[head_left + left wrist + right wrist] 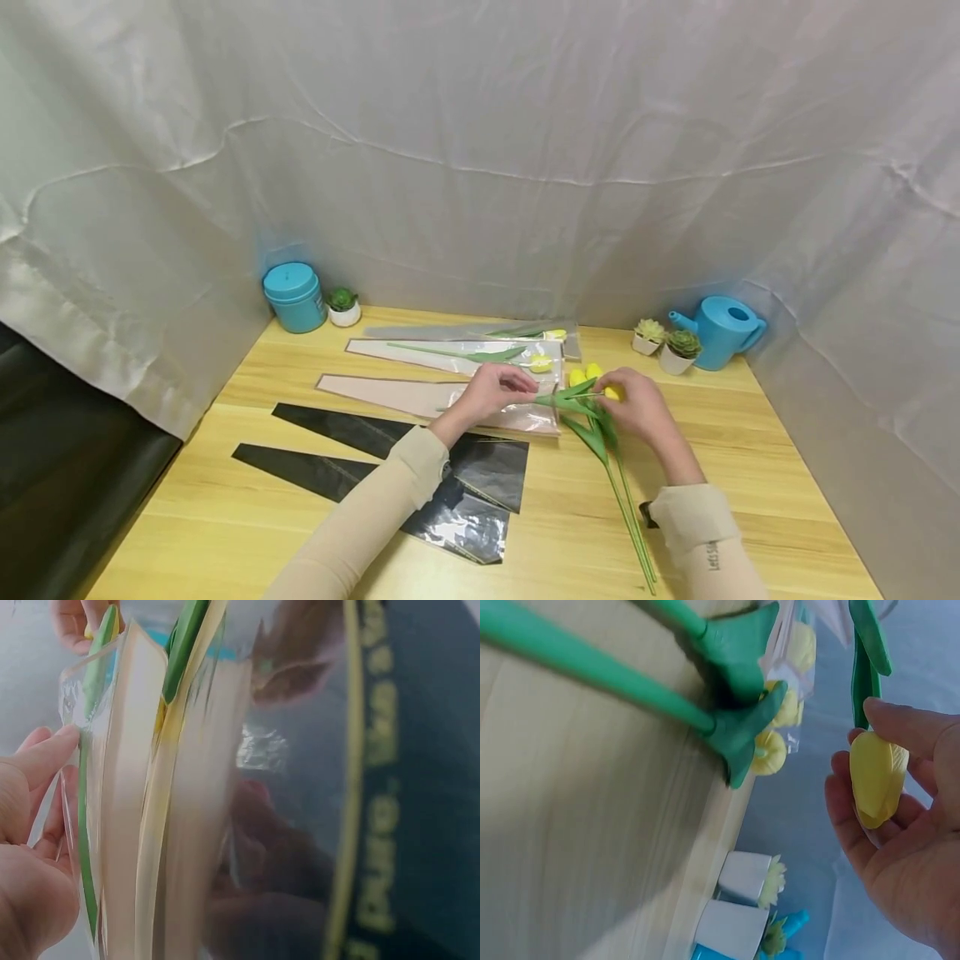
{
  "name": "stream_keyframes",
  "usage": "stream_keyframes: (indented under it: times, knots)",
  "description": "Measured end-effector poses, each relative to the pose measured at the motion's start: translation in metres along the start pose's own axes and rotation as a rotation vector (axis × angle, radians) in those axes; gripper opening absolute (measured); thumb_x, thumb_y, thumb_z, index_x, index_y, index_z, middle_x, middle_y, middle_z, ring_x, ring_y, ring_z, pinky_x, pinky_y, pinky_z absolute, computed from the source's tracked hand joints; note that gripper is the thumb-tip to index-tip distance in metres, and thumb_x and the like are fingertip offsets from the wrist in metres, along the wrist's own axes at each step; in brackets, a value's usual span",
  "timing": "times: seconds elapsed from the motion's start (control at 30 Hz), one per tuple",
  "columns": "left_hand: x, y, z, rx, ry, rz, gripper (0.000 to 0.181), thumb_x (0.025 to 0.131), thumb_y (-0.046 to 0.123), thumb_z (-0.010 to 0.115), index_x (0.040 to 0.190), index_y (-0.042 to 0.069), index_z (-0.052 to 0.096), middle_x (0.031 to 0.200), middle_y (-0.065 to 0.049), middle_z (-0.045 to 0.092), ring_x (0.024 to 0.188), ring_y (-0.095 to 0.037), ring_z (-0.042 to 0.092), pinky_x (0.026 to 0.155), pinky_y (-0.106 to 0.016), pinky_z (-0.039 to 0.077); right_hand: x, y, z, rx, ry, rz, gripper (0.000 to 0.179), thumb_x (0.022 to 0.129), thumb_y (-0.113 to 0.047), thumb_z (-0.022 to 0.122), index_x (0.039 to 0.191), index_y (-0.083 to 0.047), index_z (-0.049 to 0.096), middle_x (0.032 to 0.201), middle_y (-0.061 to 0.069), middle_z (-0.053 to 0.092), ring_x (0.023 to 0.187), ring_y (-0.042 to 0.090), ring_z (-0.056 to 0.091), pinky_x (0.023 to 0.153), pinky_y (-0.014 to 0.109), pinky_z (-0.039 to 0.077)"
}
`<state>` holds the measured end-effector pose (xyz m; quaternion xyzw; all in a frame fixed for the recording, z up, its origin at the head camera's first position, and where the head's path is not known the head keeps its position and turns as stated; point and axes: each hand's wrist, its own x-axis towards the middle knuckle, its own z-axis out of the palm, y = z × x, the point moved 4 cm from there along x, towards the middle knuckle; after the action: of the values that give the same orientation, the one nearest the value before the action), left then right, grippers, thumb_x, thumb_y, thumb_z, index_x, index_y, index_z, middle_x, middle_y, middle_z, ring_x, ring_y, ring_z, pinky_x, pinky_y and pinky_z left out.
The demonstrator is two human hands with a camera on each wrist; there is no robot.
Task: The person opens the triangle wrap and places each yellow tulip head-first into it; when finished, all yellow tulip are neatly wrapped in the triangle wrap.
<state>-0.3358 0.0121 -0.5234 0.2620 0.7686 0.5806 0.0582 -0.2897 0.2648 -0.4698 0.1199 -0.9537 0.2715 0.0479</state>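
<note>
Pinches 1 tulip (876,776), smooth, yellow-cupped, green-leaved, in the right grip (637,404); holds a clear pouch (129,780) by its edge in the left grip (495,392).

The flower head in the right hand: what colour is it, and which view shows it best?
The flower head is yellow, clearest in the right wrist view.

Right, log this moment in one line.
left hand: holding clear-fronted pink plastic sleeve; right hand: holding yellow, green-leaved tulip; stem: inside sleeve
</note>
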Motion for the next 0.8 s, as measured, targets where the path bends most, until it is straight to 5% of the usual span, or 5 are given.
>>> stream_keyframes:
  times: [0.8]
  knots:
    - [0.005,0.001,0.004,-0.029,0.019,0.008,0.015,0.088,0.010,0.084,0.102,0.013,0.081,0.099,-0.006,0.080,0.090,-0.015,0.073,0.083,-0.027,0.057,0.005,-0.025,0.031,0.007,0.021,0.007,0.007,0.090,-0.012,0.078,0.095,-0.007,0.076,0.111,0.016,0.072,0.111,0.040,0.066,0.101,0.060,0.050]
